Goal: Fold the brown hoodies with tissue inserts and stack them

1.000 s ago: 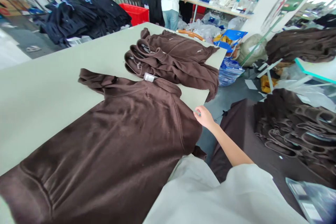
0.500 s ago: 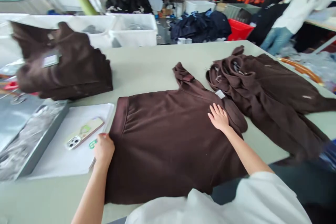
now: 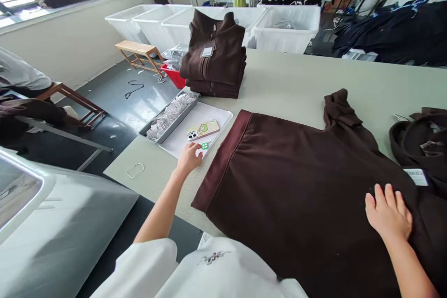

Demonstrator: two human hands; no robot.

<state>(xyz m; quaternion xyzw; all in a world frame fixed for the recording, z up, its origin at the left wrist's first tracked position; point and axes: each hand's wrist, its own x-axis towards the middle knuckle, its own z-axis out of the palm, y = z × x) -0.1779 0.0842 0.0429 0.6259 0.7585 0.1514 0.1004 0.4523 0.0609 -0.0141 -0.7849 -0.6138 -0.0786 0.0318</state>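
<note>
A dark brown garment (image 3: 296, 181) is lying spread across the table (image 3: 286, 84), with creases showing beside its redder-brown hem band (image 3: 223, 160). The hem is facing left and slanting toward the near edge; the collar end is stretching to the right, where a white label (image 3: 416, 177) is showing. One bunched sleeve (image 3: 344, 109) is pointing away. The right hand (image 3: 391, 216) is pressing palm-down near the collar end. A small green clover-shaped piece (image 3: 205, 145) is lying on white sheets (image 3: 209, 111), the left hand's (image 3: 189, 158) fingertips reaching it, contact unclear.
</note>
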